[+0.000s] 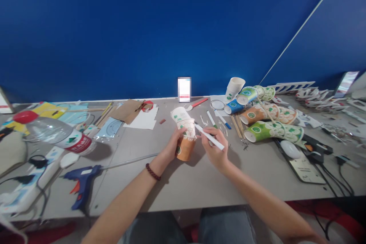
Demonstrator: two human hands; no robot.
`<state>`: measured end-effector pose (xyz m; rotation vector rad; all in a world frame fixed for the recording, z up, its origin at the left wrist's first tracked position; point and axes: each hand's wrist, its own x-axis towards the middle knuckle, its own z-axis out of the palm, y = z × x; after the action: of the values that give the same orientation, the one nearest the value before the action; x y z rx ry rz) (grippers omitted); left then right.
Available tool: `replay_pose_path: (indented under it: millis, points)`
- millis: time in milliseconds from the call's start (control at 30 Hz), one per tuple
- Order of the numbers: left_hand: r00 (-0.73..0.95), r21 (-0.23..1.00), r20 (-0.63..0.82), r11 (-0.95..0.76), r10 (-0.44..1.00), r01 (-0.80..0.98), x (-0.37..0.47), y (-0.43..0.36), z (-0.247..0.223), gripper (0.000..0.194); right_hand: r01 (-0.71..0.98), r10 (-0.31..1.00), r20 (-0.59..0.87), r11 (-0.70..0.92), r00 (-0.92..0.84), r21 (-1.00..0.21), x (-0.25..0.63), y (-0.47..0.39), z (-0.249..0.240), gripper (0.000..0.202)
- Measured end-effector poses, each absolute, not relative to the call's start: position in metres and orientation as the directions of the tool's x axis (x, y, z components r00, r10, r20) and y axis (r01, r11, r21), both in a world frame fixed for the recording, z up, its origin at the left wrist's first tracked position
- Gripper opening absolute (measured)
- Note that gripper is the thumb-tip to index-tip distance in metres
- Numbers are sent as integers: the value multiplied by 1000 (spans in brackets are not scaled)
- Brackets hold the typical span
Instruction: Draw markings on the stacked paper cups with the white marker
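My left hand [172, 145] is wrapped round the left side of joined paper cups [186, 148], an orange one at the bottom and white, green-printed ones above. The joined cups lean slightly to the left over the table. In my right hand [216, 148] is a white marker [213, 140], held like a pen, its tip end close to the right side of the cups. Whether the tip touches them I cannot tell. A phone [184, 89] with a lit screen stands against the blue wall behind the cups.
A blue glue gun [82, 181], a power strip [37, 183] and a bottle [61, 134] lie on the left. On the right are joined cups [261, 131], stacked cups [235, 87], markers [222, 119], wooden sticks [236, 126] and a black glue gun [313, 152].
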<state>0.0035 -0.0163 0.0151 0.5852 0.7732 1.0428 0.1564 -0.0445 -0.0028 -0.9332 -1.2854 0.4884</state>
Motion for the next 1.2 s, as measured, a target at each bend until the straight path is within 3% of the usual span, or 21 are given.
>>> replay_pose_path:
  millis: [300,700,1200]
  points:
    - [215,812,-195,281,957,-512,5,-18,17,46,335,711,674,597,200,-729,158,-45,8,8]
    - [201,826,-172,252,964,-503,6,-17,17,45,420,617,776,675,128,-606,158,-45,12,13]
    - [189,840,-177,248,966,-482,6,-17,16,45,406,645,750,653,142,-639,158,-45,9,13]
